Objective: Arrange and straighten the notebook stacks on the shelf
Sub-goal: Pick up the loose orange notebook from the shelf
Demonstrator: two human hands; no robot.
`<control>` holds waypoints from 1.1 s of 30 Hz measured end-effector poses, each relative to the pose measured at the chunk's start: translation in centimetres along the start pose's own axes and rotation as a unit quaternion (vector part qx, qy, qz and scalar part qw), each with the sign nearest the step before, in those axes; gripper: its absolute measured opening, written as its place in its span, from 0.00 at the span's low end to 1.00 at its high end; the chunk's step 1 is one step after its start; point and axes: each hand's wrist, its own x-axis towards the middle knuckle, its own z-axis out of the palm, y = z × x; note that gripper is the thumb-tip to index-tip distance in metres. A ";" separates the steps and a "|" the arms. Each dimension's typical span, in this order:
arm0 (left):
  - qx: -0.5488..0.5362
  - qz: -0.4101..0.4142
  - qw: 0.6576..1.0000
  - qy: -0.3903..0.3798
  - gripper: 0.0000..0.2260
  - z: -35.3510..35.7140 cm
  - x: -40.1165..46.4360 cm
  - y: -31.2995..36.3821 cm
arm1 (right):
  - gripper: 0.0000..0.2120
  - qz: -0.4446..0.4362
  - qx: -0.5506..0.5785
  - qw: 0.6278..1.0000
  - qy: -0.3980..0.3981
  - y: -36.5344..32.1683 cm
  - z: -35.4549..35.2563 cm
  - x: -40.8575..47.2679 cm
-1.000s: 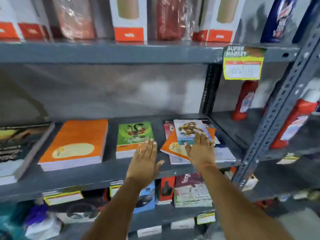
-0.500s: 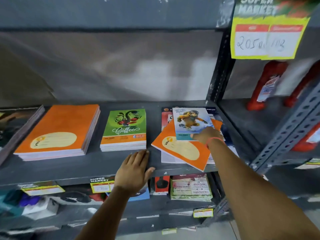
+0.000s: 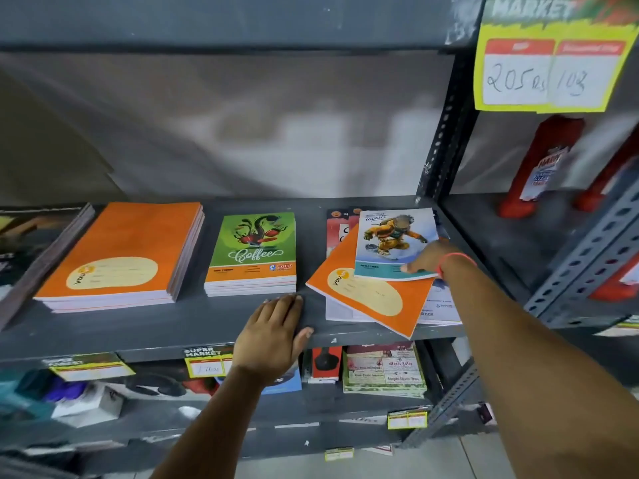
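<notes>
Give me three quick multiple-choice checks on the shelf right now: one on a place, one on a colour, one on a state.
1. Where is the left hand?
A. flat on the shelf edge, in front of the Coffee notebook stack
B. on top of the orange stack
C. on the price tag

2. What colour is the skewed notebook under the astronaut-cover notebook?
A. green
B. orange
C. black

3. What state is the right-hand pile in?
A. squared up
B. fanned out, covers at different angles
C. standing upright

Answers:
1 A: the palm rests on bare shelf just below the green stack.
2 B: its orange cover juts past the shelf's front edge.
3 B: the books lie crooked, with the right hand on the top one.
</notes>
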 end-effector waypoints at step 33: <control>-0.105 -0.137 0.981 0.085 0.38 0.8 -6.5 -12.2 | 0.15 -0.228 -0.094 0.967 -0.063 -7.2 16.3 -9.5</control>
